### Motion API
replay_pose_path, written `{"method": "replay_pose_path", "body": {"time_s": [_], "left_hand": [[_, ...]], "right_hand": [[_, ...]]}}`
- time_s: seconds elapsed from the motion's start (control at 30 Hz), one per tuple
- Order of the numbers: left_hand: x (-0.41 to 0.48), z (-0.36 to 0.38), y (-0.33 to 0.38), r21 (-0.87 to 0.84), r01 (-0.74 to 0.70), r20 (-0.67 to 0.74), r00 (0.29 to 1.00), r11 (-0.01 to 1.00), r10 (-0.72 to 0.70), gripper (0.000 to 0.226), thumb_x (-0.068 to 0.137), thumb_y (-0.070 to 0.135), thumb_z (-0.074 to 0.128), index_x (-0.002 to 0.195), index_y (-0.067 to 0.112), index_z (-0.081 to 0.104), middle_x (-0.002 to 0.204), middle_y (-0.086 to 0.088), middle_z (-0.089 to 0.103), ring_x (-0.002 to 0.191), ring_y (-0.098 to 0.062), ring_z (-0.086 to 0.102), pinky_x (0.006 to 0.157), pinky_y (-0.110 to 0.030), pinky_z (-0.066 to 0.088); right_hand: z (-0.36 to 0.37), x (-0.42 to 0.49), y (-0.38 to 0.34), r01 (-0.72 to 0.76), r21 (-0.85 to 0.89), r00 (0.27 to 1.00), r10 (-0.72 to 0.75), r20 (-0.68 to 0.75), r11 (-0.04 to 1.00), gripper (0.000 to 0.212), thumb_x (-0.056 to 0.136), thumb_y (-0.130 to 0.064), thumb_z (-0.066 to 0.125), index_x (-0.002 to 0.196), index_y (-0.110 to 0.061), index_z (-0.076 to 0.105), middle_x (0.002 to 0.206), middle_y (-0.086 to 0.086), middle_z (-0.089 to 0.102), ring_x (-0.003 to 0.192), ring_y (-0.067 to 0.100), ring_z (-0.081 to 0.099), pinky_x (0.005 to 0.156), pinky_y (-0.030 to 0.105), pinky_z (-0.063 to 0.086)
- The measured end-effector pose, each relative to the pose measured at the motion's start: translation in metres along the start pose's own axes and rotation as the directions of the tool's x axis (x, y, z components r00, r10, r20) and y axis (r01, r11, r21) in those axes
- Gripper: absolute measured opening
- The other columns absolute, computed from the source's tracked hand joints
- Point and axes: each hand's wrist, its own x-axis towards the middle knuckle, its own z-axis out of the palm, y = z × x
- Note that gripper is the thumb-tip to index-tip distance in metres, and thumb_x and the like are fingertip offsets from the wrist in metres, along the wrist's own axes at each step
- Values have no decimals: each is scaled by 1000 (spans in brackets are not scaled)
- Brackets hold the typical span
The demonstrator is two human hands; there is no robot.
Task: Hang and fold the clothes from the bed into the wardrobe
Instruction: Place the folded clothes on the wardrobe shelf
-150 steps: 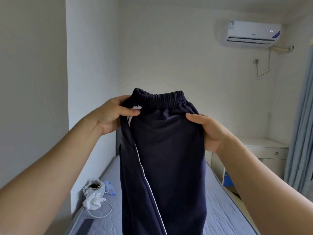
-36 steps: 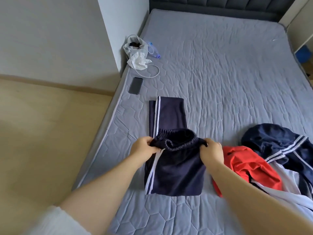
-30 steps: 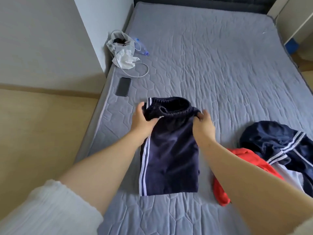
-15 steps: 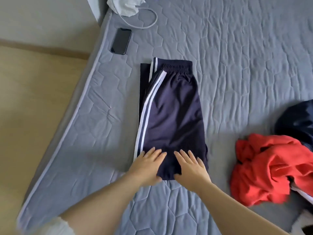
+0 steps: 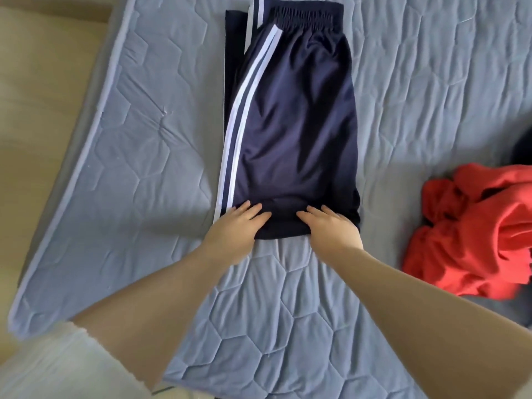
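Trousers (image 5: 293, 125) folded on bed (image 5: 138, 174) | left hand (image 5: 234, 228), right hand (image 5: 331, 230) spread flat on them

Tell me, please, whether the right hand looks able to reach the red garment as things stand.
Probably yes: the right hand lies flat on the navy trousers, holding nothing, and only bare quilted mattress separates it from the red garment crumpled to its right.

Left hand (image 5: 234, 226), right hand (image 5: 331, 228) — on trousers (image 5: 293, 125).
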Motion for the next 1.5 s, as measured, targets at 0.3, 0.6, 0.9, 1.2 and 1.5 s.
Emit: {"method": "replay_pose_path", "body": {"time_s": [0.3, 0.6, 0.9, 1.2, 1.5], "left_hand": [[-88, 1, 32, -180, 36, 342, 939, 983, 28, 56, 91, 7, 34, 138, 36, 40, 139, 0, 49, 123, -26, 49, 97, -32, 40], [-132, 16, 58, -391, 170, 599, 793, 905, 110, 71, 83, 36, 65, 144, 23, 31, 142, 0, 41, 127, -19, 43, 102, -25, 35], [6, -63, 29, -685, 416, -171, 705, 597, -688, 41, 88, 23, 61, 121, 6, 44, 122, -14, 50, 110, -35, 50, 91, -40, 40], [41, -84, 2, -828, 230, -224, 702, 512, -676, 15, 92, 13, 50, 103, 6, 57, 85, -4, 56, 77, -22, 48, 59, -21, 29], [-55, -19, 52, -93, -91, -391, 919, 991, 48, 34, 59, -5, 72, 92, 6, 71, 108, -15, 65, 92, -33, 64, 69, -39, 51]], "right_hand": [[6, -99, -24, -60, 114, 931, 14, 364, 992, 49, 92, -11, 37, 134, -35, 45, 132, 0, 54, 117, 26, 53, 92, 35, 43], [47, -161, -24, -162, 325, 807, -64, 587, 932, 66, 82, -62, 52, 138, -30, 40, 139, 5, 40, 130, 27, 40, 108, 37, 33], [-45, -27, 24, -428, 745, 816, 573, 74, 512, 61, 90, -24, 55, 141, -9, 25, 136, 18, 37, 114, 39, 51, 89, 43, 43], [-73, 21, 40, -261, 882, 845, 534, 12, 393, 17, 89, -2, 43, 99, -1, 57, 86, 15, 62, 59, 19, 67, 59, 30, 57], [5, -94, -21, 2, 168, 943, 54, -328, 986, 51, 66, -8, 73, 116, -9, 63, 128, 13, 56, 104, 34, 59, 82, 42, 48]]}}
